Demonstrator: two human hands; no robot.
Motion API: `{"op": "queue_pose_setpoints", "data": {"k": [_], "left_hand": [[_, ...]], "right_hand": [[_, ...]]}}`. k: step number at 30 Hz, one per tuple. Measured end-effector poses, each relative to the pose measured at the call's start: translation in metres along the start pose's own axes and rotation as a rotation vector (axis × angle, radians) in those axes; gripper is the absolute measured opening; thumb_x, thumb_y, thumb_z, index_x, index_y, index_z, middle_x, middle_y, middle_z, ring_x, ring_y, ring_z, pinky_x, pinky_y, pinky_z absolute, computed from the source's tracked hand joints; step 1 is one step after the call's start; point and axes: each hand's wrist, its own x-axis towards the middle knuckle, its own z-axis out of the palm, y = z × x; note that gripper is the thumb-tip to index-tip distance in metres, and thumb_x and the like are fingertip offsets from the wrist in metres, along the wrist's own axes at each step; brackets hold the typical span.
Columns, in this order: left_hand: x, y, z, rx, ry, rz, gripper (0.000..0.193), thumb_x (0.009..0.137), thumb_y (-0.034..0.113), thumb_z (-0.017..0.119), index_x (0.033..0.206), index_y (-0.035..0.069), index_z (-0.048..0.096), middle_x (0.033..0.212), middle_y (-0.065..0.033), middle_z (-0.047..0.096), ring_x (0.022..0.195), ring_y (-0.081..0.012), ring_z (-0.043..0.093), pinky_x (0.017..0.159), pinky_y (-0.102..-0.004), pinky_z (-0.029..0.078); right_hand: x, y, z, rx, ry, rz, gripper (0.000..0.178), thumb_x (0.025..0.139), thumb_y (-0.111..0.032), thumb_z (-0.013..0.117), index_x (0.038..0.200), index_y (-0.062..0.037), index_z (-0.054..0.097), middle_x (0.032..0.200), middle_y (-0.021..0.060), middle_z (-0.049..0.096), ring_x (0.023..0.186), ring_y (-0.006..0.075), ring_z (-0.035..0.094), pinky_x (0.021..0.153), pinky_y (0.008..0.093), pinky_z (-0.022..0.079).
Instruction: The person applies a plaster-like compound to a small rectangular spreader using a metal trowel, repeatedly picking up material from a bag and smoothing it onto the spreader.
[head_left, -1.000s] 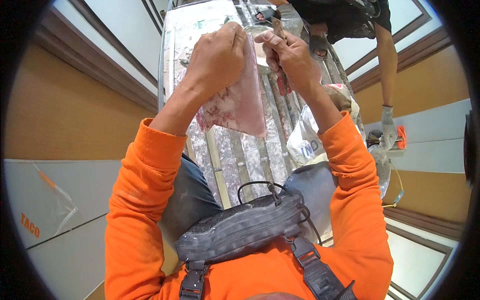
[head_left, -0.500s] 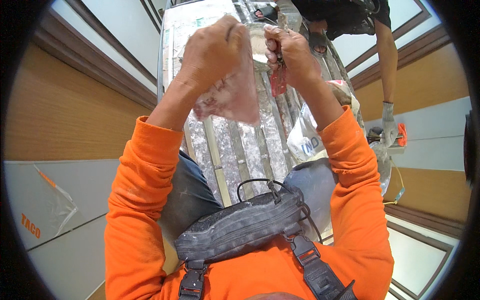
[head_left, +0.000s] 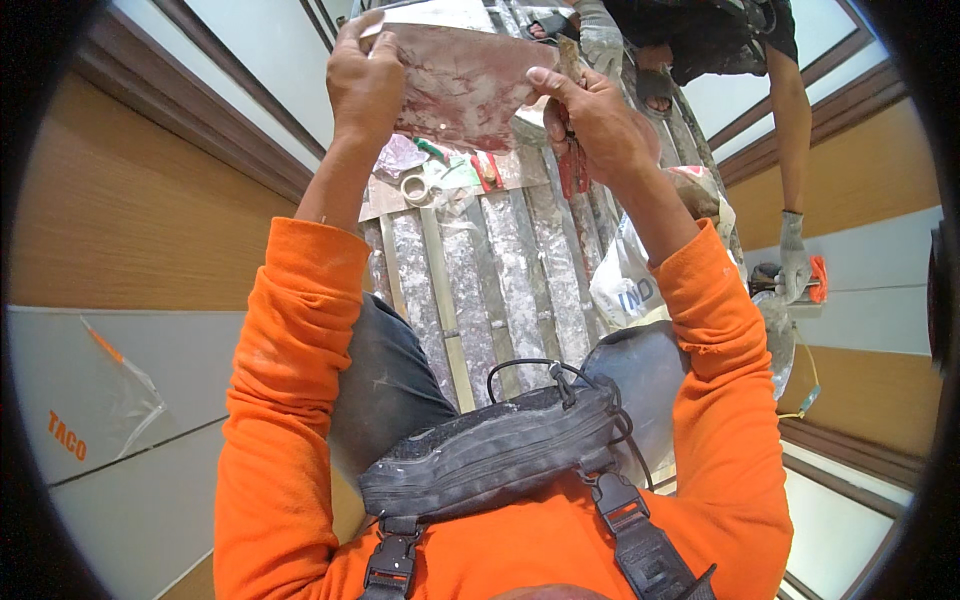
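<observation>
A thin, dusty reddish-brown sheet (head_left: 465,85) is stretched out between my two hands over the far part of the platform. My left hand (head_left: 368,85) pinches its left end, thumb in front. At the right edge, the thumb of my right hand (head_left: 605,125) presses against the sheet. The same hand also grips a red-handled tool (head_left: 574,170), whose handle sticks out below the fingers. My fingers hide much of this tool, so I cannot tell its kind.
A tape roll (head_left: 415,188) and small items lie on a board across the dusty slatted platform (head_left: 500,270). A white sack (head_left: 622,275) stands at its right. Beyond, a co-worker's gloved hand (head_left: 793,258) is beside an orange-and-grey object. A black pouch (head_left: 490,450) rests at my waist.
The sheet has swung up from hanging down to spread between my hands. My left hand has moved left, and the board with the tape roll now shows below the sheet.
</observation>
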Motion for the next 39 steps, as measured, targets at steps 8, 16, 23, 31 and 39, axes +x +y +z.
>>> {"op": "queue_pose_setpoints", "data": {"k": [8,16,23,31,39], "left_hand": [[-0.014,0.017,0.006,0.857,-0.131,0.738,0.042,0.087,0.007,0.057,0.126,0.019,0.064,0.126,-0.0131,0.064,0.127,-0.0301,0.054,0.113,-0.046,0.034],[-0.037,0.031,0.033,0.643,-0.223,0.736,0.046,0.086,0.004,0.056,0.131,0.014,0.059,0.12,-0.0144,0.066,0.113,-0.0319,0.062,0.103,-0.0443,0.046],[-0.038,0.034,0.038,0.585,-0.261,0.883,0.039,0.09,0.013,0.06,0.129,0.016,0.062,0.116,-0.0116,0.068,0.108,-0.0289,0.064,0.096,-0.0425,0.051],[0.001,0.016,-0.012,-0.086,-0.52,-0.127,0.044,0.089,0.033,0.073,0.117,0.0,0.066,0.102,-0.0092,0.07,0.094,-0.0149,0.067,0.083,-0.0285,0.055],[-0.034,0.021,0.017,-0.374,-0.688,-0.265,0.031,0.093,0.021,0.067,0.114,-0.002,0.066,0.1,-0.01,0.07,0.087,-0.015,0.065,0.079,-0.0306,0.054]], "right_hand": [[0.008,0.01,-0.007,0.035,0.166,-0.196,0.014,0.096,-0.016,0.064,0.086,-0.0073,0.062,0.055,-0.0037,0.051,0.042,0.0038,0.041,0.038,0.0226,0.03],[0.007,0.012,0.0,0.08,0.181,-0.222,0.011,0.094,-0.015,0.067,0.089,-0.0055,0.067,0.059,-0.005,0.053,0.044,0.0028,0.042,0.039,0.0227,0.03],[0.008,0.013,0.004,0.062,0.198,-0.226,0.011,0.092,-0.015,0.069,0.087,-0.0057,0.068,0.059,-0.0048,0.054,0.045,0.0025,0.042,0.04,0.0221,0.03],[0.019,0.011,-0.028,0.12,0.23,-0.245,0.012,0.092,-0.018,0.069,0.09,-0.0075,0.066,0.054,-0.0031,0.052,0.043,0.004,0.043,0.039,0.0222,0.029],[0.026,0.01,-0.031,-0.282,0.41,-0.436,0.025,0.1,-0.027,0.054,0.107,-0.0032,0.055,0.063,0.0007,0.055,0.048,0.0077,0.049,0.044,0.0248,0.04]]}}
